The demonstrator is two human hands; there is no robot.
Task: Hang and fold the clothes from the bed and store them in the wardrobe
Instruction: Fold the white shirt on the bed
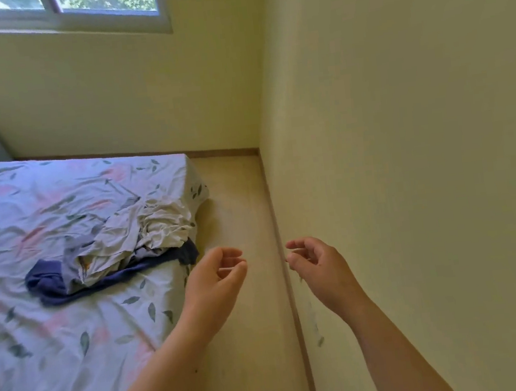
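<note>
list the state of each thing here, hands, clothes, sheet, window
left hand, fingers loosely curled, holding nothing visible
right hand, fingers loosely curled, holding nothing visible
white garment, crumpled, unfolded, lying on the bed sheet near its edge
dark blue garment, bunched up, partly under the white garment
bed sheet, wrinkled
window, cannot tell if open or shut

Left hand (214, 277) bare, fingers and wrist bare as well. Right hand (314, 264) just as bare, right down past the wrist. Left forearm (160, 367) bare along all of its seen length, getting wider toward the bottom edge. Right forearm (393, 353) bare too, and thinner looking. Both cut off at the bottom edge. Smooth all over. Nails too blurry to tell much about.
</note>
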